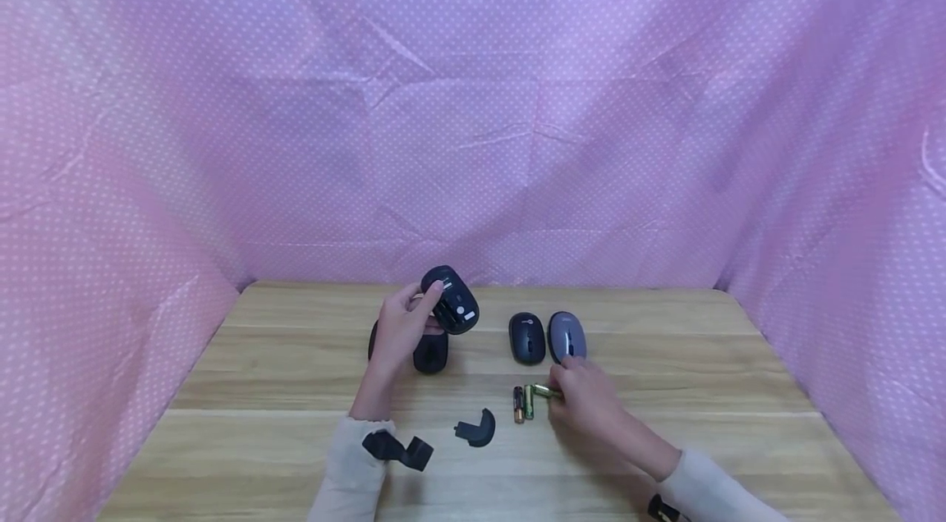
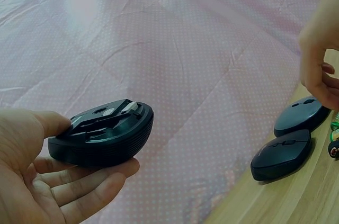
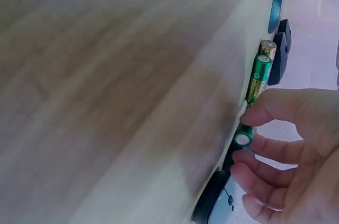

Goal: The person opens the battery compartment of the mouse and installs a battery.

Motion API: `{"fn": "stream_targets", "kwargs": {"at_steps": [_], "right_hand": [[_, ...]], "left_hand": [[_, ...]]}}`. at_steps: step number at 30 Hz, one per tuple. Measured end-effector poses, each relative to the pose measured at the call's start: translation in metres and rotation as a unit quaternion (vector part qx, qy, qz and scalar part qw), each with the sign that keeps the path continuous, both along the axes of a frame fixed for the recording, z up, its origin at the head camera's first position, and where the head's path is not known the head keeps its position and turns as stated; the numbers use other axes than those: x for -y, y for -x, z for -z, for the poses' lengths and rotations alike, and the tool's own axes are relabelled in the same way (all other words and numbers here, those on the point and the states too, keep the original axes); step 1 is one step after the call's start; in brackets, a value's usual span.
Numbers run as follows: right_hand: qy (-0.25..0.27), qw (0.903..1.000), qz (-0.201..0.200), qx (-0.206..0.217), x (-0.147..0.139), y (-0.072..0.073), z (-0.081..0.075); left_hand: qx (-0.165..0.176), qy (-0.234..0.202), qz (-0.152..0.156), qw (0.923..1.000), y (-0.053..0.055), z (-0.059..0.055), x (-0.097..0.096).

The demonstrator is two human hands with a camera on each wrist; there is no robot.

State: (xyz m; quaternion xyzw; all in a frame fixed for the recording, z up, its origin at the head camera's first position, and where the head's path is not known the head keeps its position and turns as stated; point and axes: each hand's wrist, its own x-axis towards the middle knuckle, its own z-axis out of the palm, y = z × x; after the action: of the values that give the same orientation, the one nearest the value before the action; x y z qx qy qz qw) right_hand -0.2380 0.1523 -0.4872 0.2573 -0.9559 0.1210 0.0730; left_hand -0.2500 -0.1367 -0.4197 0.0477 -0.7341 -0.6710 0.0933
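The left hand (image 1: 402,325) holds a black mouse (image 1: 452,302) raised over the far part of the tabletop (image 1: 665,358), underside turned up. Its grip is clamped on the mouse, thumb over the edge and fingers beneath; in the left wrist view an uncovered recess shows in the underside, though its inner details are too dark to read. Small white marks on that face are illegible.

Below and behind this hand lie two more dark objects, one (image 1: 431,352) partly covered by the fingers, the other (image 1: 372,339) reduced to a sliver, so its shape cannot be made out.

The right hand (image 1: 587,395) is down at the tabletop, its grip closed on an angled green battery (image 1: 543,391) between thumb and fingers, which hide one end. Just beside that battery lie a second green battery (image 1: 528,402) and a dark, copper-ended battery (image 1: 518,405); in the left wrist view the group is cut off at the right edge.

A dark mouse (image 1: 527,339) and a grey mouse (image 1: 567,337) sit side by side beyond the batteries, the grey one's near end partly masked by the right hand. A curved dark piece (image 1: 476,429) lies left of the batteries.
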Motion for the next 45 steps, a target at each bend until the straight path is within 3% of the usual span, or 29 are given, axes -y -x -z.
{"fn": "stream_targets", "kwargs": {"at_steps": [5, 11, 17, 20, 23, 33, 45], "right_hand": [[0.052, 0.9980, 0.004, -0.036, 0.006, 0.004, -0.009], [0.139, 0.9869, 0.011, -0.081, 0.029, 0.006, -0.039], [0.239, 0.9617, -0.021, -0.133, 0.059, -0.001, -0.065], [0.275, 0.9461, -0.039, -0.167, 0.071, -0.004, -0.069], [0.291, 0.9368, -0.036, -0.191, 0.079, -0.006, -0.068], [0.308, 0.9322, -0.021, -0.189, 0.086, -0.007, -0.060], [0.316, 0.9329, -0.013, -0.173, 0.091, -0.004, -0.062]], "left_hand": [[-0.001, 0.004, 0.004, 1.0000, 0.001, 0.003, 0.000], [-0.020, -0.010, 0.023, 0.9995, 0.002, 0.008, -0.005], [-0.006, -0.033, 0.027, 0.9991, 0.000, 0.005, -0.017], [-0.009, -0.042, 0.028, 0.9987, -0.001, 0.005, -0.022], [-0.014, -0.047, 0.028, 0.9984, -0.001, 0.005, -0.027], [-0.011, -0.055, 0.026, 0.9981, -0.001, 0.003, -0.029], [-0.018, -0.054, 0.021, 0.9982, -0.001, 0.000, -0.027]]}}
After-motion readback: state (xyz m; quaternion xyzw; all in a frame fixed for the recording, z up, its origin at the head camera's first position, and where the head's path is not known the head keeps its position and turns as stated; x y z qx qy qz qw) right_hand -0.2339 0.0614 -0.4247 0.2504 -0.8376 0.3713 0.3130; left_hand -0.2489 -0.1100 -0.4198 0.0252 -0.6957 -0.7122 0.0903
